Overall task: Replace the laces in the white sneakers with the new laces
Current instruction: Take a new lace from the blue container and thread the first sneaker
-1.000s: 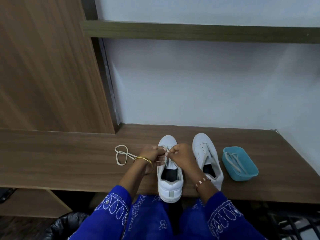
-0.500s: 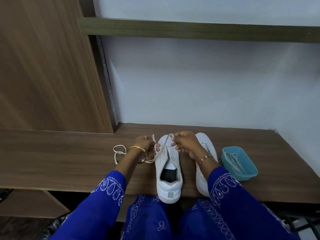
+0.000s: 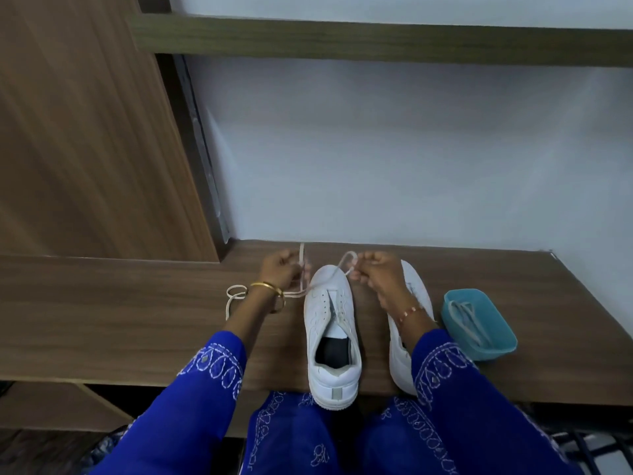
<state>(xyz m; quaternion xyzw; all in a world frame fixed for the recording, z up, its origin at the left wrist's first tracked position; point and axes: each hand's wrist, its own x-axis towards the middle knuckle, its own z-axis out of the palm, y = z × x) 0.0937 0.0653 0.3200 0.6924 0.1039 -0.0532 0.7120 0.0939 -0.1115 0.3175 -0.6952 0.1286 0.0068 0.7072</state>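
Two ends of the lace (image 3: 305,292) are now drawn out past the toe of the centre-frame sneaker (image 3: 330,323), one pinched in my left hand (image 3: 282,269), one in my right hand (image 3: 375,270), so threading has begun.

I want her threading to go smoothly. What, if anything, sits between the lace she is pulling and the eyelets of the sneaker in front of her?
Nothing visible. The left hand and right hand each hold an end of the lace beyond the toe of the sneaker, and its eyelet rows lie uncovered.
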